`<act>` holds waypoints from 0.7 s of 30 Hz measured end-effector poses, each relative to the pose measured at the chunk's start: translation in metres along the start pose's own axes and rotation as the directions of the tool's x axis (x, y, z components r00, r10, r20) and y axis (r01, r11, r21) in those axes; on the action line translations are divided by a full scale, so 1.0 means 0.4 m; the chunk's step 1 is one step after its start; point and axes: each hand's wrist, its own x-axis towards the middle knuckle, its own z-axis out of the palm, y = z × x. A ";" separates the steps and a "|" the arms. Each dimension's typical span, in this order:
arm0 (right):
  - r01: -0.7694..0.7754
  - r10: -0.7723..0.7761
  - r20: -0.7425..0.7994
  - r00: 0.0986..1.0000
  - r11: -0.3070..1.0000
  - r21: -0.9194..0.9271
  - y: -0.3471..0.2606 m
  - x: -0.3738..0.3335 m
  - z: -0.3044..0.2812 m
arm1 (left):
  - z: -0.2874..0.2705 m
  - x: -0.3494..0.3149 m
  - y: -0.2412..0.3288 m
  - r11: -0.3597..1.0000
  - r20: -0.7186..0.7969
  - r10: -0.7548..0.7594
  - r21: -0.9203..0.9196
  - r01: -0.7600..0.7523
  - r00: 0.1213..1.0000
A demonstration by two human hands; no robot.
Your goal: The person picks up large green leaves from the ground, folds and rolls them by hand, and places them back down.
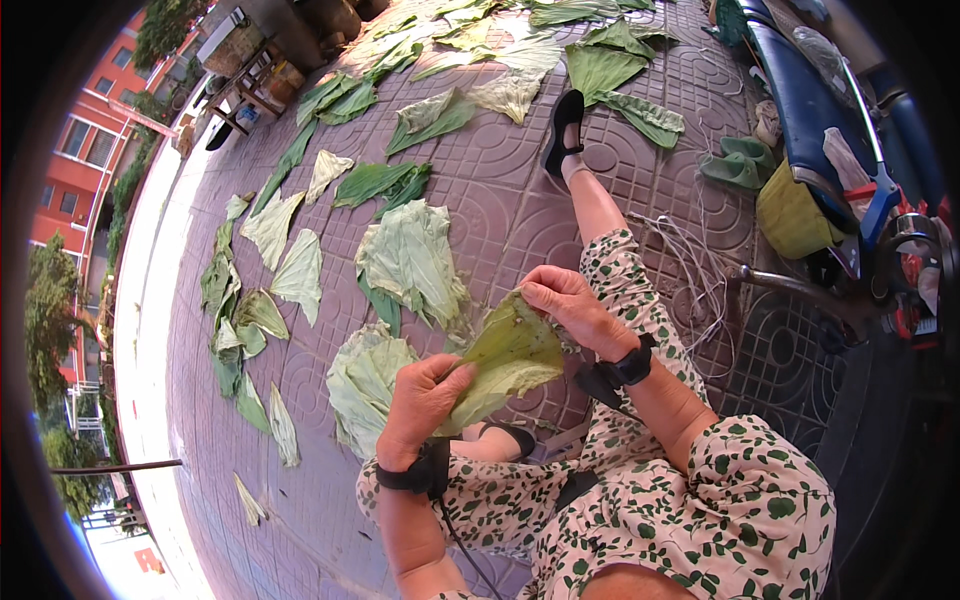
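Note:
A large yellow-green leaf (510,352), wilted and spotted with brown, is stretched between my two hands above my lap. My left hand (425,400) pinches its left edge between thumb and fingers. At the upper edge, my right hand (572,300) grips it the same way. Just beyond my left hand lies a pale green pile of leaves (362,385) on the paving. Farther out is another stack of pale leaves (410,255), with darker green ones partly under it.
Many more leaves (605,70) are spread over the patterned paving (510,215). On the right are green clogs (742,160), a loose bundle of white string (700,270), a yellow-green bag (795,210) and a blue-seated vehicle (800,90). A wooden stool (245,95) stands far left.

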 end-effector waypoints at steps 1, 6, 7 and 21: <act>-0.001 0.001 0.001 1.000 1.000 0.000 -0.001 0.000 0.002 | 0.000 0.000 -0.001 1.000 -0.001 0.000 -0.001 0.000 1.000; 0.065 -0.065 -0.074 0.995 0.998 -0.007 0.008 0.001 0.014 | -0.001 0.001 -0.005 0.999 -0.006 0.008 0.040 -0.008 1.000; 0.064 -0.065 -0.074 0.995 0.998 -0.007 0.010 0.002 0.013 | 0.002 0.002 -0.002 0.999 -0.005 0.007 0.039 -0.007 1.000; 0.208 0.004 -0.445 0.896 0.880 0.427 0.031 0.027 -0.101 | 0.033 0.024 -0.003 0.990 -0.024 0.102 0.096 -0.099 0.995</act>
